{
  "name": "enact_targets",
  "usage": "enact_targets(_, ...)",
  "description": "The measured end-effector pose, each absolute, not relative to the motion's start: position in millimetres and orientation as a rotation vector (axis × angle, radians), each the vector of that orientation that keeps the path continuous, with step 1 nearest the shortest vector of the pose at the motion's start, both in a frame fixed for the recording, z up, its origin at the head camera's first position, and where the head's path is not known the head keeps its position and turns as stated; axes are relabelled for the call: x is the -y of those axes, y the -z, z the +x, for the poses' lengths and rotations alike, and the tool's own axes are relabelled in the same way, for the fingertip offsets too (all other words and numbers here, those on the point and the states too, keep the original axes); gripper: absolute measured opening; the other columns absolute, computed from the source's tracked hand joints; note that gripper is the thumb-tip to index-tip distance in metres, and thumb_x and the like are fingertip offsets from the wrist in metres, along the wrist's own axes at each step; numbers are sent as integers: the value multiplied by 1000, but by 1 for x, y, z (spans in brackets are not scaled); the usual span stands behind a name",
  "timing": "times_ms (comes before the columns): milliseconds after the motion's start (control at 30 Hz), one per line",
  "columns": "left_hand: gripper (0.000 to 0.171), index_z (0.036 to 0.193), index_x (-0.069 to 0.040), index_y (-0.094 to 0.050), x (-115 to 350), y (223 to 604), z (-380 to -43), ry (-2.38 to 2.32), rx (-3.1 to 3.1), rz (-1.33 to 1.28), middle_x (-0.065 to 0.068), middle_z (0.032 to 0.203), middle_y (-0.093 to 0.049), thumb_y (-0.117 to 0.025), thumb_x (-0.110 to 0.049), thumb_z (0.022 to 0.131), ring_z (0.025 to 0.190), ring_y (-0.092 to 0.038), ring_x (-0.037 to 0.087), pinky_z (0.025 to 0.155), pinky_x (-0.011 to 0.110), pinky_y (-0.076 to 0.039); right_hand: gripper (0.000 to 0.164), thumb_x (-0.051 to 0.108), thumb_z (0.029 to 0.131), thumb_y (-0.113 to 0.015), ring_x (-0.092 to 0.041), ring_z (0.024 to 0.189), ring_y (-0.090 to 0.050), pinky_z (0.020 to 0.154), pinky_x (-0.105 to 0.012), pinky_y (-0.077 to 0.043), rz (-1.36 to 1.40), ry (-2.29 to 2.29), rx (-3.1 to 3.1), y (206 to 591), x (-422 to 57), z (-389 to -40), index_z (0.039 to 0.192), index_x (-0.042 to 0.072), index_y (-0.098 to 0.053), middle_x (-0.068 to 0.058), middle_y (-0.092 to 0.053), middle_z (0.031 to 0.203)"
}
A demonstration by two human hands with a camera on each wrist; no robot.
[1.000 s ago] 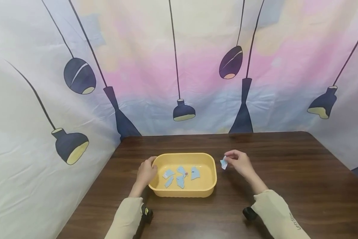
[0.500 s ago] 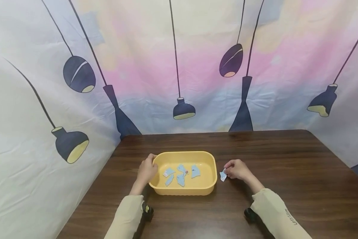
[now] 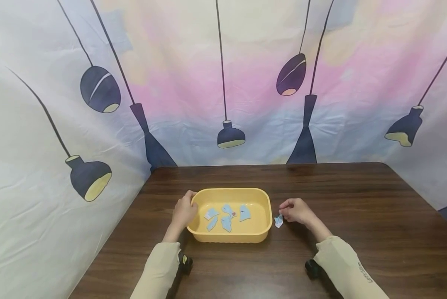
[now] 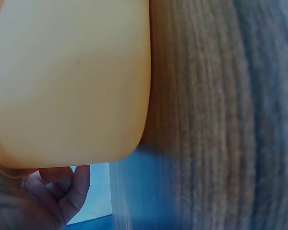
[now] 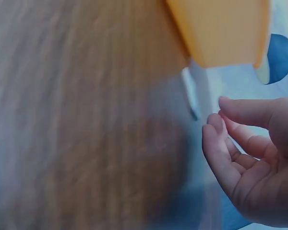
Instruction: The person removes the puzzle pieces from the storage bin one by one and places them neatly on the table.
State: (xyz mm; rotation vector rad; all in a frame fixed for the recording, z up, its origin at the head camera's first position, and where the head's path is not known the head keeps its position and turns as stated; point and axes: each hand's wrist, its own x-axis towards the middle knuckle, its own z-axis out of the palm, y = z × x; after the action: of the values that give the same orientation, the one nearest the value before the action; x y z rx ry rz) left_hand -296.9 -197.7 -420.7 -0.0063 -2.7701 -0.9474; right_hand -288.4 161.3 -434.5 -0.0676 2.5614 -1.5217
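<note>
Left hand [image 3: 184,212] grips the left end of the yellow tub [image 3: 230,238], fingers curled at its rim. Right hand [image 3: 298,211] seems to hold nothing: its thumb and first finger are close, with just a narrow gap.

Biggest is the lamp-print cloth [image 3: 260,83], hanging past the far edge of the brown worktop [image 3: 365,207]. That edge is well behind the tub, so a fall there seems unlikely. Wide wood runs off to the right, and there is room in front, between the arms.

Next comes the tub. If the left hand pushed hard, it could slide right, onto the loose blue piece [image 3: 278,221]. Inside, about five jagged blue pieces [image 3: 226,223] lie apart or touching; a bump could jumble them.

Last, that loose piece sits on the worktop just beside the tub's right wall, near the right fingertips. It looks thin, so a finger could miss it or shove it against the tub.
</note>
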Motion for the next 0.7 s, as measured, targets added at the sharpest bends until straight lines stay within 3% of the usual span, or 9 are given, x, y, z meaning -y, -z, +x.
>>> enact_targets(200, 36, 125, -3, -58, 197, 422, -298, 957, 2765, 1, 18, 88, -69, -52, -6, 89, 61, -57, 19, 52, 28, -40, 26, 8, 93, -61, -12, 71, -58, 68, -27, -55, -206, 1672, -2575, 410, -147, -290, 111, -11, -61, -10, -64, 82)
enact_targets(433, 35, 123, -2, -59, 198, 428, -296, 968, 2752, -2, 18, 84, -68, -52, -5, 88, 59, -55, 19, 51, 28, -40, 30, 9, 94, -60, -17, 74, -60, 72, -32, -57, -383, 1703, -2513, 393, -104, -287, 115, -11, -60, -23, -65, 96)
enact_targets(600, 36, 124, -3, -58, 198, 426, -296, 995, 2742, -6, 16, 79, -67, -52, -5, 89, 54, -52, 17, 49, 26, -39, 27, 9, 91, -62, -29, 82, -65, 73, -34, -57, -546, 1564, -2544, 398, -66, -287, 111, -9, -64, -19, -67, 95)
enact_targets(700, 36, 125, -3, -58, 198, 425, -297, 1014, 2742, -4, 16, 77, -66, -51, -6, 90, 52, -50, 16, 49, 26, -40, 27, 7, 87, -65, -26, 85, -63, 71, -30, -53, -617, 1389, -2562, 404, -44, -288, 111, -7, -65, -17, -66, 95)
